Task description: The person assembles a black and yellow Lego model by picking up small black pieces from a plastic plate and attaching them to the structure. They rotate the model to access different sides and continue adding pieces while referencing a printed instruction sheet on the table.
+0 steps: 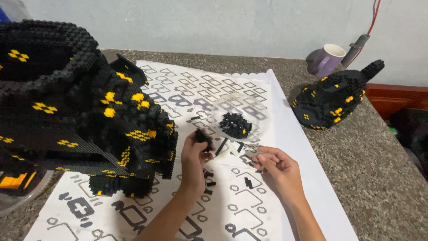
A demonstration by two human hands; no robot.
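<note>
My left hand (194, 157) grips a small black brick piece (203, 135) between its fingertips, just right of a large black and yellow brick model (84, 111). Lower and to the right, my right hand (277, 166) pinches a tiny black brick piece (256, 155) above the printed paper sheet (187, 93). Beyond both hands stands a clear plastic dish (258, 117) with a heap of small black bricks (235, 125) in it. Several loose black bricks (208, 177) lie on the sheet between my hands.
A smaller black and yellow brick section (332, 99) rests on the speckled stone counter (370, 165) at the right. A purple mug (329, 58) stands at the back by the wall. A clear dish edge (18, 198) shows at the lower left.
</note>
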